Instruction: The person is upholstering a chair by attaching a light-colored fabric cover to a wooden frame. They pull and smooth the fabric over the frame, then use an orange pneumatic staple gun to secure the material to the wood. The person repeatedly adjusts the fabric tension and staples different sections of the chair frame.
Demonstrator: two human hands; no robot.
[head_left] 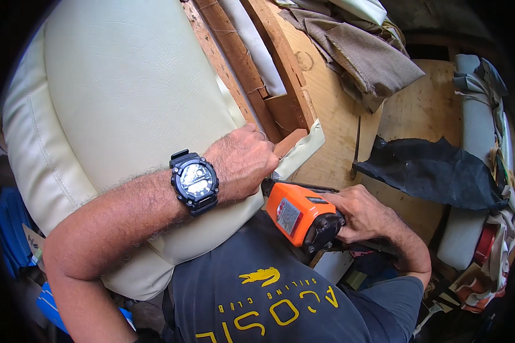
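Observation:
A large cream vinyl-covered cushion [126, 91] lies along a bare wooden frame [286, 111]. My left hand [243, 160], with a black watch at its wrist, presses on the cushion's edge. Its fingers are curled closed on the cream vinyl cover [304, 150], which folds over the frame's end rail. In my right hand [363, 214] is an orange and black staple gun [292, 211], gripped by its handle. The gun's nose points at the rail just beside my left hand; whether it touches is hidden.
The frame rests on a plywood tabletop [332, 148]. Brown woven fabric [360, 57] lies at the far side, and a torn black cloth [435, 171] to the right. A thin dark rod [357, 143] sits between. A pale padded roll [469, 228] borders the right side.

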